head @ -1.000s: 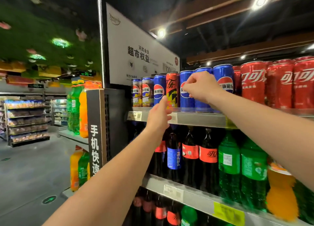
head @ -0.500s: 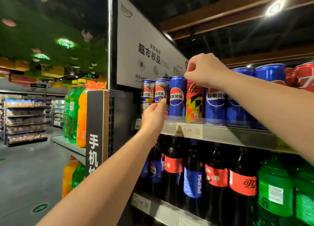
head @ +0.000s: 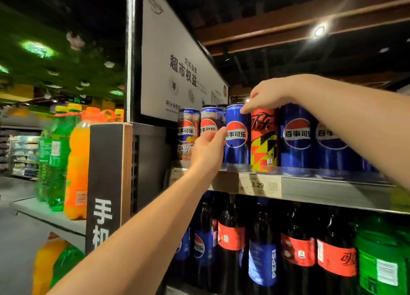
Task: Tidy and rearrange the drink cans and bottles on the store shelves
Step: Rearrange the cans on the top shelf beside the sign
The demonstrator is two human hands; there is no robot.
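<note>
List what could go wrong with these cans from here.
1. The blue can stands near the shelf front. The left hand touches its side, so a push might tip it off.
2. The right hand is over the red can. The cans stand packed tight, so lifting it may topple its neighbours.
3. A falling can could hit the bottles below.
</note>
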